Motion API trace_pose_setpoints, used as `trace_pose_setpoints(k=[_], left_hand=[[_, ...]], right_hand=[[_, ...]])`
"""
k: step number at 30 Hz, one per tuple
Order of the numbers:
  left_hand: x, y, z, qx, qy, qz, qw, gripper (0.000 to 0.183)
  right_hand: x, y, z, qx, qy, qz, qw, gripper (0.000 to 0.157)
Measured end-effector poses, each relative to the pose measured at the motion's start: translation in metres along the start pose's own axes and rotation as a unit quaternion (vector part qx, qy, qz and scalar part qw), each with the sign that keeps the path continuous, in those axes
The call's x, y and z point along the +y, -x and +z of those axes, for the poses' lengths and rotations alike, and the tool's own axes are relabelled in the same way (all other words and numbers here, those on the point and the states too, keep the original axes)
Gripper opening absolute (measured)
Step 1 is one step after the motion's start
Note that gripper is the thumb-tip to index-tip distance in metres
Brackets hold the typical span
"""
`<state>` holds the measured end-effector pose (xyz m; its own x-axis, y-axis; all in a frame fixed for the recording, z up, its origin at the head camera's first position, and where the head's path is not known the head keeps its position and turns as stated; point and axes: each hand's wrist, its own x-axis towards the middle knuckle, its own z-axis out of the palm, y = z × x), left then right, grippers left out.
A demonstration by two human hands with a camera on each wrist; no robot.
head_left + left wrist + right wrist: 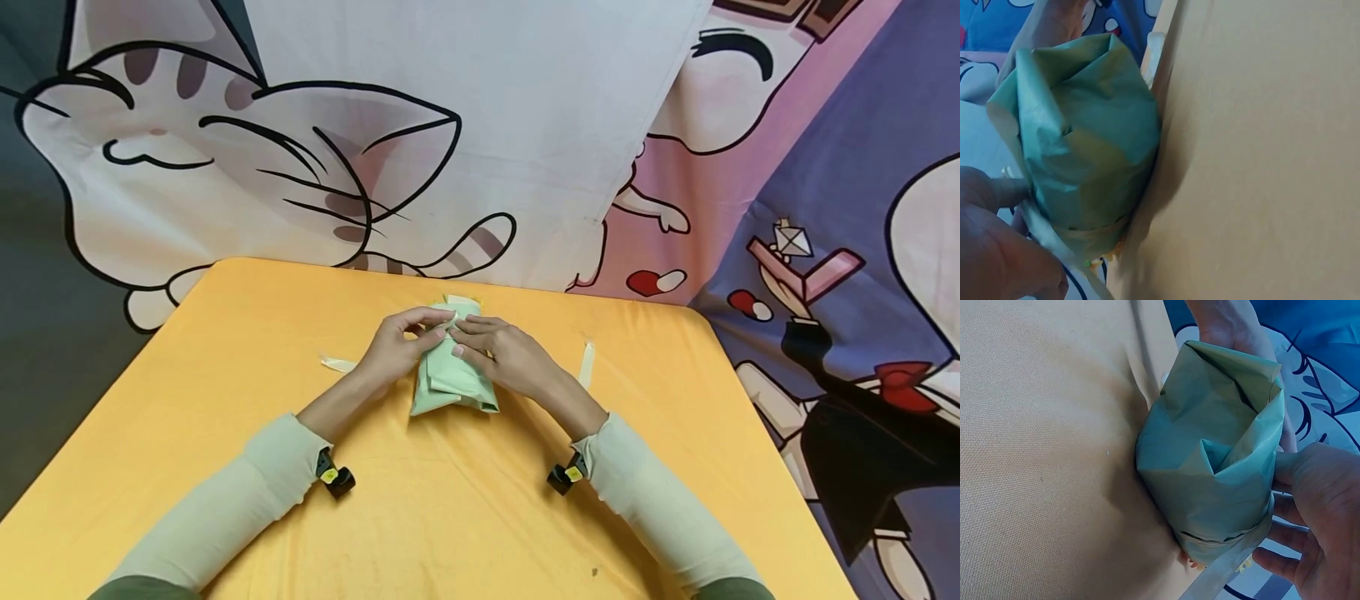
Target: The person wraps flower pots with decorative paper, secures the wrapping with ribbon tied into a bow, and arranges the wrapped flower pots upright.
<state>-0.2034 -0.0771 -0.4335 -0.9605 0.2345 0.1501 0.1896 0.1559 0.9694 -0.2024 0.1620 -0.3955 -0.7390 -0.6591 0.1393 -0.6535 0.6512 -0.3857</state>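
Observation:
A green paper-wrapped bundle [457, 379] lies on the table, its folded bottom toward me. Small yellow and orange bits show past its far end. A pale ribbon [1222, 569] runs along its side up to the fingers. My left hand [400, 344] is at the bundle's upper left, thumb and forefinger pinching the ribbon on top of the paper. From the other side my right hand [512, 353] meets it, fingers bent and thumb against the paper, with the ribbon at the fingertips. The fingers largely hide the spot where they meet.
A yellow cloth covers the table [450, 517]. One ribbon end [339, 364] lies left of the bundle, another ribbon end [587, 364] to the right. Behind the table hangs a cartoon-printed cloth [540, 150]. Each wrist carries a small black camera [336, 479].

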Motion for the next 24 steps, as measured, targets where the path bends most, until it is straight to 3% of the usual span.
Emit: trace_pose_setpoints(k=[7,16,20,22,24], left_hand=[[-0.002,0.002,0.011,0.036,0.002,0.006,0.9994,0.025],[-0.002,0.004,0.017,0.064,0.004,0.008,0.9979,0.005],[-0.003,0.005,0.019,0.078,0.021,0.015,0.9966,0.01],[-0.003,0.006,0.02,0.083,0.03,0.02,0.9959,0.013],[-0.004,0.006,0.021,0.084,0.037,0.024,0.9955,0.016]], right_hand=[[0.001,0.0,0.002,0.006,-0.011,-0.002,1.0,0.047],[0.002,0.005,0.013,0.054,-0.044,0.012,0.998,0.047],[0.007,0.016,0.012,0.137,-0.03,0.084,0.987,0.043],[0.014,0.023,0.005,0.17,-0.003,0.145,0.975,0.037],[0.026,0.032,-0.003,0.177,0.04,0.211,0.96,0.032]])
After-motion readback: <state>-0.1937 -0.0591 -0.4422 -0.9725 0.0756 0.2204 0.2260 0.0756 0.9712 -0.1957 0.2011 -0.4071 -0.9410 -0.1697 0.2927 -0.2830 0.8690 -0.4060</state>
